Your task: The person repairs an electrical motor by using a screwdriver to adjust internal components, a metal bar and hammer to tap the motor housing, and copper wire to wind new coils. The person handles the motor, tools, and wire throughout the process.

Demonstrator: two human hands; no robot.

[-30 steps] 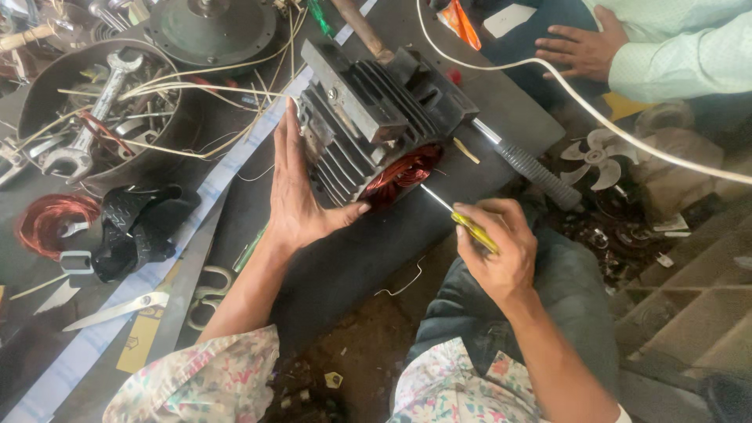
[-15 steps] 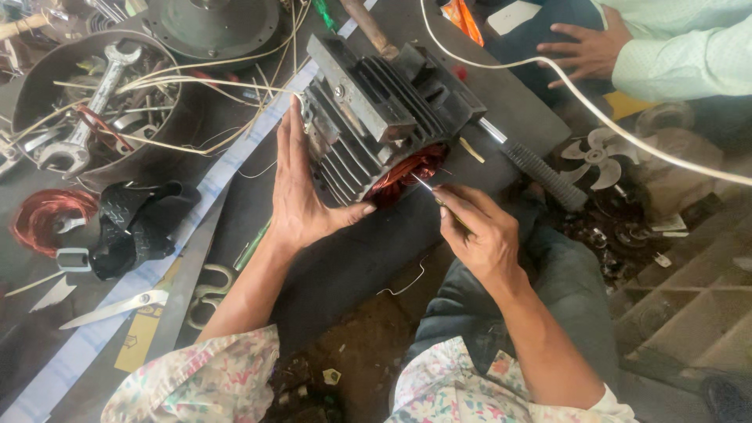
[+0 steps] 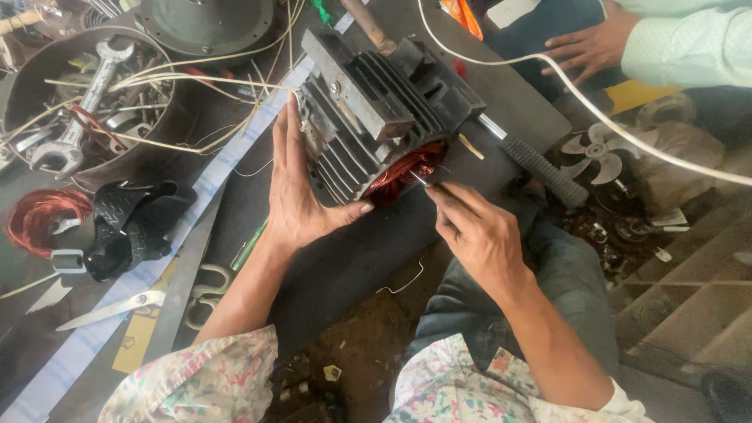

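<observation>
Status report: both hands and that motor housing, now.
Left hand flat against finned motor housing, bracing it. Right hand pinching thin metal tool at copper windings. White cable crosses behind, clear of hands.

A motor repair workshop, cluttered and greasy: a finned electric motor housing [image 3: 376,110] with copper windings lies on the dark counter [image 3: 345,258], beside a bowl of spanners [image 3: 74,102], a copper wire coil [image 3: 39,219], scissors [image 3: 110,309] and a small fan blade [image 3: 597,153].

The finned black metal motor housing [image 3: 376,110] lies on the dark surface [image 3: 352,258], between both hands; left of it sits a round metal bowl of spanners [image 3: 78,102], with steel scissors [image 3: 117,307] nearer.
</observation>
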